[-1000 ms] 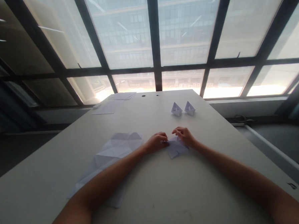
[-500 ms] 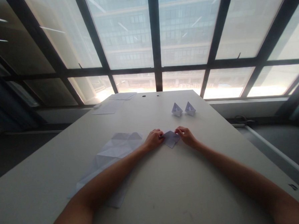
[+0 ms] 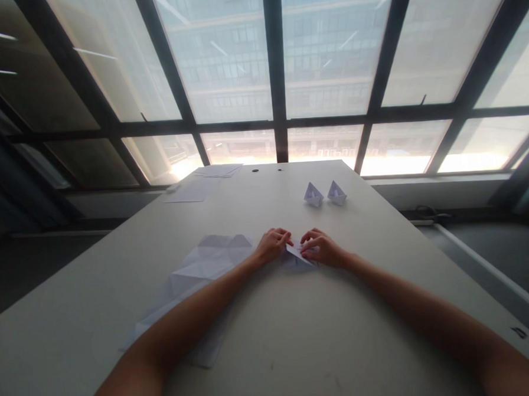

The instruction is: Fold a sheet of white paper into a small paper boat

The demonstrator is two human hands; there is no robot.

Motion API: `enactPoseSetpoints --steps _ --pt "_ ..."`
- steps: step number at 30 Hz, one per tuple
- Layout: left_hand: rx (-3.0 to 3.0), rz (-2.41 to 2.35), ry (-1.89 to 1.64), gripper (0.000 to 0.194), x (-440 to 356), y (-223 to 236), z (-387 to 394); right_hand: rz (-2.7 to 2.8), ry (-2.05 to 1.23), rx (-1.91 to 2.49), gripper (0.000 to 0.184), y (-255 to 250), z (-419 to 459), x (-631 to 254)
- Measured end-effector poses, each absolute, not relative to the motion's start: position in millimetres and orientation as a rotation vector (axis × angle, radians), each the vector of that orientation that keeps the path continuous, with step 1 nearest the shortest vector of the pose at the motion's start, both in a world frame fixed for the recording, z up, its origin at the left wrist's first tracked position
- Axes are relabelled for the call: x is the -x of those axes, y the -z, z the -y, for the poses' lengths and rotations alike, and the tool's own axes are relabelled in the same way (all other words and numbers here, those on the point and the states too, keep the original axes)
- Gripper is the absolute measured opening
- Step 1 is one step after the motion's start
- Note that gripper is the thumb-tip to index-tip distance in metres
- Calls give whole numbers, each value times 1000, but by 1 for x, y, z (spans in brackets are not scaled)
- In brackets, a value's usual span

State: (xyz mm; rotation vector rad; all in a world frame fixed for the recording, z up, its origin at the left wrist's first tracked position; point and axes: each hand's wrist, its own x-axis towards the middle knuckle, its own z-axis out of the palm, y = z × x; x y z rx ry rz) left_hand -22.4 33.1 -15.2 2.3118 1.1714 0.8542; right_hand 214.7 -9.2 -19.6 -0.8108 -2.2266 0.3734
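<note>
A small piece of folded white paper (image 3: 296, 258) lies on the white table between my hands. My left hand (image 3: 273, 245) is closed on its left upper edge, thumb and fingers pinched together. My right hand (image 3: 321, 247) grips the right side with bent fingers, covering part of it. One flap stands raised along a slanting edge. Beyond my hands, two folded paper boats (image 3: 313, 195) stand side by side. Creased white sheets (image 3: 197, 263) spread out to the left, partly under my left forearm.
More flat white sheets (image 3: 188, 191) lie at the table's far left corner. Two dark round spots (image 3: 255, 171) mark the far end of the table (image 3: 272, 339). Large windows rise behind it. A dark mark (image 3: 518, 332) shows near the right edge.
The folded paper has turned from a flat diamond to a tilted shape with a raised slanting flap. My right hand has moved left and slightly nearer, over the paper.
</note>
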Motion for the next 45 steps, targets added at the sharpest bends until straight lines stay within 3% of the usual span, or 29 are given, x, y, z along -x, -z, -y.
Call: enactPoseSetpoints --steps 4,8,11,15,17,21,23,32,40,45 --pt "-2259 -1102 -797 31 26 16 -37 2236 -303 852 6 22 7 -215" --pt "-2374 -1069 -776 20 28 14 -32 2028 -223 979 17 25 2 -217" --pt "-2449 -1128 -772 28 26 13 -28 1837 -212 1152 26 28 -5 -220" --pt "-2451 -1184 -765 51 23 12 -26 1770 -438 1273 35 33 -12 -222" --pt "-2437 -1184 -796 52 23 12 -27 1782 -520 1220 36 33 -12 -221" --pt "-2370 -1125 -893 17 25 17 -29 1861 -461 1043 17 28 -5 -219" --pt "-2339 -1098 -910 10 26 19 -29 1940 -393 944 14 24 0 -217" --pt "-2580 -1200 -884 33 24 12 -21 2326 -290 784 36 12 16 -214" --pt "-2697 -1058 -641 31 23 7 -18 2357 -242 895 24 12 13 -213" --pt "-2643 -1040 -668 35 22 10 -18 2290 -183 961 19 22 6 -215"
